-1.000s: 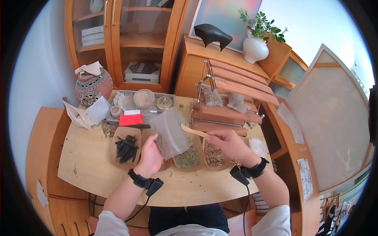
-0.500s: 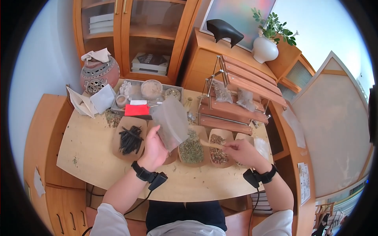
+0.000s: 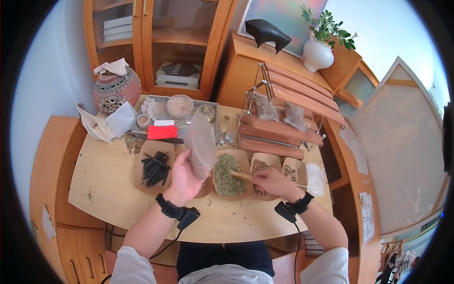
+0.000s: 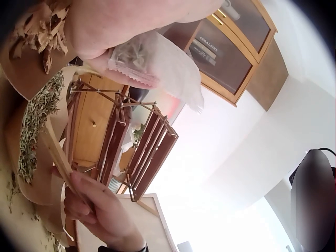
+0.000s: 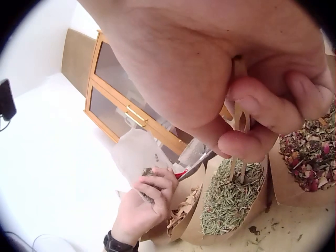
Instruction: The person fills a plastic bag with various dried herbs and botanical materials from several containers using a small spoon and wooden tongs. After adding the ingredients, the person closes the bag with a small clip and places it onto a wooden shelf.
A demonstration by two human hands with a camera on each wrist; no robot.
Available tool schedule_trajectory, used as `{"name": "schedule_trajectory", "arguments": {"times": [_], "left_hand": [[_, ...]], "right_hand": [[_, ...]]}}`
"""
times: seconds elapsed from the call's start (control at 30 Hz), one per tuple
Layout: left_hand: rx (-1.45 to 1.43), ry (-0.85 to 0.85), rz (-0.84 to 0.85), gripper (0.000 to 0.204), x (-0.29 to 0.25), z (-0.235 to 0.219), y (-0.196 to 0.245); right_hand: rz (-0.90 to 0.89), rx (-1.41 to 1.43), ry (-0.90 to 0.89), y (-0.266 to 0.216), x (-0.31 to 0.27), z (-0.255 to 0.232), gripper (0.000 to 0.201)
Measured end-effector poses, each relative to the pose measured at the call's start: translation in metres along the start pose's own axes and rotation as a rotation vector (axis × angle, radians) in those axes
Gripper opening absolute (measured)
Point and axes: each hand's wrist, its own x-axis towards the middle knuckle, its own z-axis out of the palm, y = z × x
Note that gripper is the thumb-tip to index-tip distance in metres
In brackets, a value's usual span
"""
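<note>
My left hand [image 3: 183, 180] grips a translucent bag [image 3: 200, 142] by its lower part, mouth upward. A little dried plant matter shows low in the bag in the left wrist view. My right hand [image 3: 275, 182] pinches the handle of a wooden spoon [image 3: 242, 175]. The spoon's far end is sunk in green dried herb [image 5: 231, 202], which fills a brown paper tray to the right of the left hand. Under the right hand stands a tray of mixed petals and herbs [image 5: 312, 157]. Light brown chips [image 5: 184, 210] lie in the tray behind the left hand.
Black sticks [image 3: 155, 169] fill the leftmost paper tray. Behind the trays are a grey tray [image 3: 177, 138] with jars and a red packet [image 3: 162, 132], and a slatted wooden rack [image 3: 279, 128] holding filled bags. A patterned pot [image 3: 118, 90] stands at the back left.
The right hand has lowered the spoon from beside the bag to the trays, then moved left so its end is in the green herb. The bag has turned more edge-on in the left hand.
</note>
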Motion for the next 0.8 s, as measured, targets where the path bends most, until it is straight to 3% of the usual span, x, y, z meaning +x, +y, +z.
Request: {"name": "schedule_trajectory", "arguments": {"times": [0.07,0.17,0.37,0.43,0.6,0.8], "left_hand": [[0.01,-0.006,0.005,0.035,0.0,0.0,0.0],[0.016,-0.004,0.012,0.036,-0.004,0.007,0.002],[0.028,-0.052,0.034,0.043,-0.002,0.002,0.001],[0.037,-0.043,0.057,0.051,-0.001,0.003,0.0],[0.084,-0.025,0.066,0.05,0.0,-0.002,0.001],[0.14,-0.008,0.071,0.051,-0.003,0.0,0.0]], "right_hand": [[-0.078,-0.101,0.099,0.001,0.003,0.01,0.031],[-0.059,-0.268,0.193,-0.013,-0.007,0.018,0.031],[-0.075,-0.27,0.253,-0.008,-0.008,0.022,0.033],[-0.115,-0.201,0.273,0.002,-0.005,0.021,0.032],[-0.16,-0.018,0.281,0.022,-0.002,0.011,0.03],[-0.09,0.263,0.242,-0.013,-0.027,-0.017,0.029]]}}
